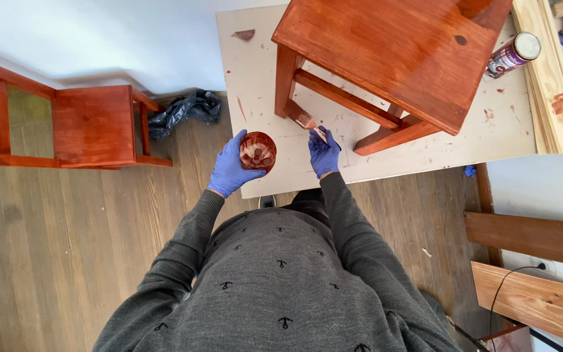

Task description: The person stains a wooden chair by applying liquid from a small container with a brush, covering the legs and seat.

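My left hand (230,166), in a blue glove, holds a small round cup (257,151) stained red-brown inside, at the near edge of a pale work board (255,78). My right hand (324,153), also gloved, grips a paintbrush (307,122) whose bristles touch the foot of a leg of a red-brown wooden stool (399,52) standing on the board. The stool's top looks glossy and wet.
A tin can (513,55) lies on its side at the board's right end beside pale planks (552,78). A red-brown chair (92,127) stands at left by a black plastic bag (187,111). Wooden boards (535,238) lean at right. The floor is wood.
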